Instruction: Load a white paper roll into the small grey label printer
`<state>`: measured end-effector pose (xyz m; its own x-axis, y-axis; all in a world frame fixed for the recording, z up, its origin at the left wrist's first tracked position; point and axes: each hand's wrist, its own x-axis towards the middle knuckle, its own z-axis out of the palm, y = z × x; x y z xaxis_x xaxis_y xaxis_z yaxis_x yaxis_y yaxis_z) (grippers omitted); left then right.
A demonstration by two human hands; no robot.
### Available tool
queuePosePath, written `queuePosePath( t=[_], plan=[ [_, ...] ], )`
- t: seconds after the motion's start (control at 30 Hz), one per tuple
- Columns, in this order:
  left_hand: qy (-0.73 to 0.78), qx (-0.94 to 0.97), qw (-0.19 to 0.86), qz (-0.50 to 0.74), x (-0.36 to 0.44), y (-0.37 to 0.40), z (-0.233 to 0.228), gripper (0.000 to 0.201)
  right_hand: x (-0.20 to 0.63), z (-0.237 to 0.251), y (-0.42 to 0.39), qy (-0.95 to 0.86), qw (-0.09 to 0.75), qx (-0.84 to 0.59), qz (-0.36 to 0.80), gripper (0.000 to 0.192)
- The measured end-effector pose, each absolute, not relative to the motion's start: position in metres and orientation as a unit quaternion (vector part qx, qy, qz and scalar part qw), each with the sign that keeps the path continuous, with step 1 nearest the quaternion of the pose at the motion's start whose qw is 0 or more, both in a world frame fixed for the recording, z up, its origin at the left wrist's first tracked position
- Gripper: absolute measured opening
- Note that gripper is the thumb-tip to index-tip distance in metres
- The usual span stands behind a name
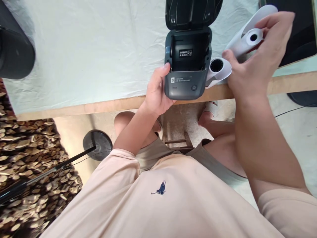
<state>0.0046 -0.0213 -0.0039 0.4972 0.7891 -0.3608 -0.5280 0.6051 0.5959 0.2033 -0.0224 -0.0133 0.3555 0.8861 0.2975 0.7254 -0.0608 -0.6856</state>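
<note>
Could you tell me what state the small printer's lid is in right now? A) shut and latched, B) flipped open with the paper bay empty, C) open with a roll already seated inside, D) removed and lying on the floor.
B: the printer has its lid flipped back over an empty bay, while the right hand holds a paper roll beside it and the left hand steadies the body.

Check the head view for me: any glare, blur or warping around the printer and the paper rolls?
Head view: even daylight, no glare on the printer; its label is sharp but too small to read; wide-angle warping bends the table edge; paper roll in the right hand slightly soft.
</note>
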Motion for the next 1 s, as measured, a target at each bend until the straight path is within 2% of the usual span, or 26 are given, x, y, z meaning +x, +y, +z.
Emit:
queuePosePath(
  t=[0.1, 0.13, 0.27, 0.33, 0.4, 0.47, 0.57, 0.73, 0.87, 0.93, 1.0],
  plan=[
    [0.309, 0.188, 0.844, 0.395, 0.005, -0.022, -0.001, 0.037, 0.202, -0.016, -0.014, -0.551, 0.425, -0.708, 0.121, 0.034],
    [0.305, 0.187, 0.847, 0.394, 0.005, -0.022, -0.001, 0.036, 0.201, -0.015, -0.012, -0.54, 0.459, -0.691, 0.141, 0.035],
    [0.293, 0.205, 0.847, 0.393, 0.004, -0.022, -0.003, 0.036, 0.2, -0.004, -0.008, -0.412, 0.623, -0.568, 0.345, 0.037],
    [0.302, 0.208, 0.842, 0.395, 0.004, -0.023, -0.004, 0.035, 0.203, 0.005, -0.008, -0.333, 0.619, -0.517, 0.488, 0.029],
    [0.323, 0.2, 0.837, 0.393, 0.004, -0.023, -0.005, 0.035, 0.206, 0.015, -0.009, -0.291, 0.578, -0.478, 0.595, 0.023],
    [0.332, 0.194, 0.837, 0.39, 0.005, -0.024, -0.005, 0.035, 0.209, 0.023, -0.01, -0.265, 0.56, -0.425, 0.66, 0.036],
    [0.315, 0.205, 0.836, 0.4, 0.004, -0.024, -0.005, 0.034, 0.208, 0.029, -0.008, -0.226, 0.587, -0.388, 0.674, 0.043],
    [0.277, 0.225, 0.839, 0.41, 0.002, -0.023, -0.009, 0.029, 0.205, 0.023, -0.004, -0.17, 0.633, -0.4, 0.641, 0.03],
    [0.272, 0.225, 0.84, 0.411, 0.002, -0.023, -0.008, 0.028, 0.215, 0.014, -0.004, -0.194, 0.604, -0.384, 0.671, 0.013],
    [0.279, 0.227, 0.838, 0.41, 0.003, -0.023, -0.007, 0.028, 0.223, 0.009, -0.004, -0.222, 0.583, -0.36, 0.693, 0.017],
    [0.284, 0.231, 0.839, 0.403, 0.004, -0.023, -0.006, 0.031, 0.229, 0.004, -0.002, -0.287, 0.586, -0.39, 0.65, 0.027]
  ],
)
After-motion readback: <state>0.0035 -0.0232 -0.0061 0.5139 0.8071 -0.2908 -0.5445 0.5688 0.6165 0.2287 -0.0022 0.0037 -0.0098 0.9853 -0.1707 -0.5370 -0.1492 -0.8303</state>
